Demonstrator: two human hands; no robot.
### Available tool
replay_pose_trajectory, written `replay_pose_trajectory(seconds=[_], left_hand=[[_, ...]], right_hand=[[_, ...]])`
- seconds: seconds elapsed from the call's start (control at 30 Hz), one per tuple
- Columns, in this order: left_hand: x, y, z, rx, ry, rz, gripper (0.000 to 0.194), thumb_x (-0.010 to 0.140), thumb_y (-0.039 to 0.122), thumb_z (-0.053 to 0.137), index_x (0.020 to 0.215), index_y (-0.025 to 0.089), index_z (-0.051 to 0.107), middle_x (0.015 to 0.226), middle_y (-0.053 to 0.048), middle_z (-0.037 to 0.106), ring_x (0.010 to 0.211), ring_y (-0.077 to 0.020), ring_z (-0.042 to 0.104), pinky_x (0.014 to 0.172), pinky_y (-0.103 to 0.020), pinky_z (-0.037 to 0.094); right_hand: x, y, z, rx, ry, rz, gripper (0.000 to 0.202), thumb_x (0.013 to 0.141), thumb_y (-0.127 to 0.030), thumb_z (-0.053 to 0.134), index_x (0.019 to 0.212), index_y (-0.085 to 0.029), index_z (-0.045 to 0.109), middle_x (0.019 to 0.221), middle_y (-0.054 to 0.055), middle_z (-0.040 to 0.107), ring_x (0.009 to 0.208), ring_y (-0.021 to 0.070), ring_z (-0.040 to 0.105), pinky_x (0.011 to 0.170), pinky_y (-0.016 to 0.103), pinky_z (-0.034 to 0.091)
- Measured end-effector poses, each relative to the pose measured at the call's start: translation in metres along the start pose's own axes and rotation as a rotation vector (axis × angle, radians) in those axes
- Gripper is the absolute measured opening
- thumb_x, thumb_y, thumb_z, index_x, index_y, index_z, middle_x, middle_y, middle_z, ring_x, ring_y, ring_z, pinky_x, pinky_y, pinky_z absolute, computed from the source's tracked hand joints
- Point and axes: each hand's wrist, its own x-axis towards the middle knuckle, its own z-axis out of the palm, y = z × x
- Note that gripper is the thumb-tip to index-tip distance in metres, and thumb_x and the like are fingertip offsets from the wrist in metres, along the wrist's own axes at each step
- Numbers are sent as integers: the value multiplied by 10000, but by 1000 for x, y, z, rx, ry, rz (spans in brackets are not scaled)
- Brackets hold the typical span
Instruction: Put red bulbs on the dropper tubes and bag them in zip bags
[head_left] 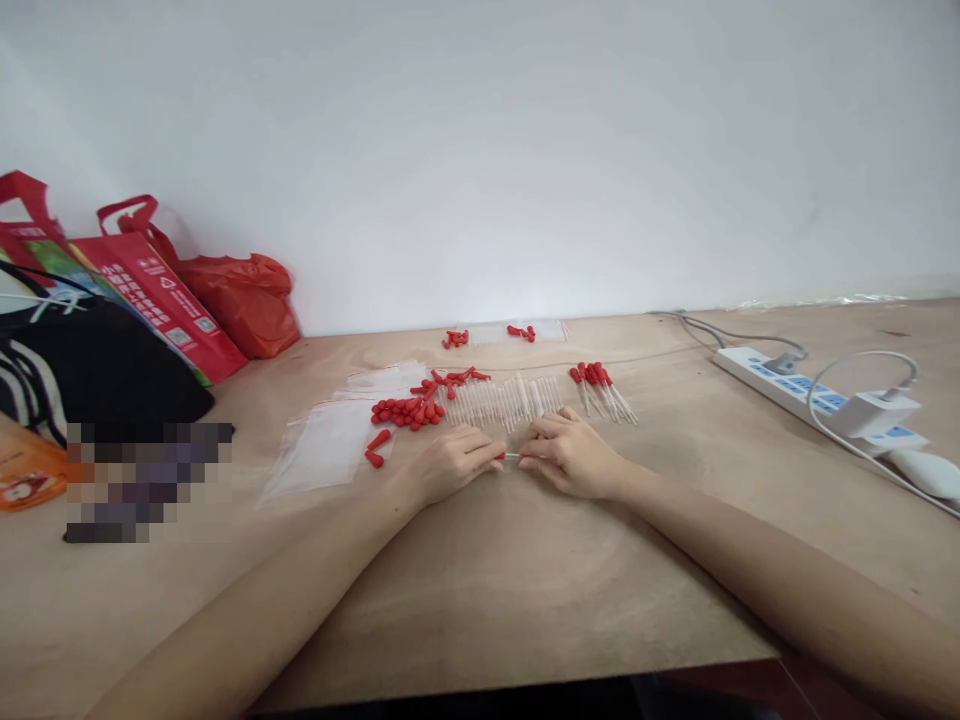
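My left hand (459, 462) is closed on a red rubber bulb (500, 457), mostly hidden by the fingers. Facing it, my right hand (564, 455) pinches a thin clear tube (513, 457) that spans the small gap between both hands. Just beyond them lies a row of clear tubes (499, 400). A heap of red bulbs (409, 412) is left of that row, with two more bulbs (377, 448) nearer my left hand. Tubes fitted with red bulbs (600, 388) lie fanned out beyond my right hand.
Clear plastic bags (319, 450) lie on the wooden table (495, 610) at left. Red bags (240, 300) and a black bag (112, 365) stand farther left. A power strip (787, 385) with plugs and cables is at right. Small bagged sets (551, 330) lie near the wall.
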Motion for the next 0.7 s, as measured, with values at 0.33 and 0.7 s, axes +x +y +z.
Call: replay_pose_trajectory(seconds=[0.33, 0.7], left_hand=[[-2, -5, 2, -147, 97, -477, 477, 787, 303, 526, 1222, 214, 352, 1165, -87, 445, 1104, -234, 416, 922, -408, 366], [-2, -6, 1, -156, 71, -448, 333, 785, 268, 511, 1109, 205, 469, 1064, -63, 484, 1005, -213, 465, 868, -370, 405]], right_hand=[[-5, 79, -4, -21, 308, 986, 273, 822, -363, 391, 952, -195, 562, 786, 61, 638, 723, 202, 555, 656, 301, 318], [2, 90, 10, -239, 110, 1059, 255, 808, -343, 387, 928, -172, 535, 784, 97, 635, 786, 261, 570, 759, 393, 264]])
